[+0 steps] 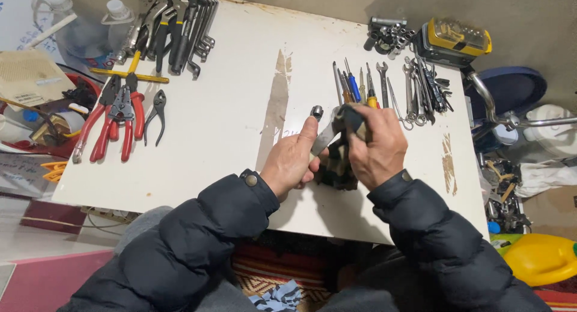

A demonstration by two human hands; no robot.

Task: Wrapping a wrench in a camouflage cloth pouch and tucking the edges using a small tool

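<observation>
Wrench [320,132] mid-table, hands [336,153] gripping, edges far.

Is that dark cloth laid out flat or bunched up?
Bunched up. The right hand grips the cloth in a wad against the wrench that the left hand holds above the white table.

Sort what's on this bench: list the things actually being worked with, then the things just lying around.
In hand:
left hand gripping a metal wrench
right hand pressing a dark camouflage cloth on it

Lying about:
red-handled pliers
black pliers
screwdrivers
spanners
sockets
yellow case
white table
</observation>
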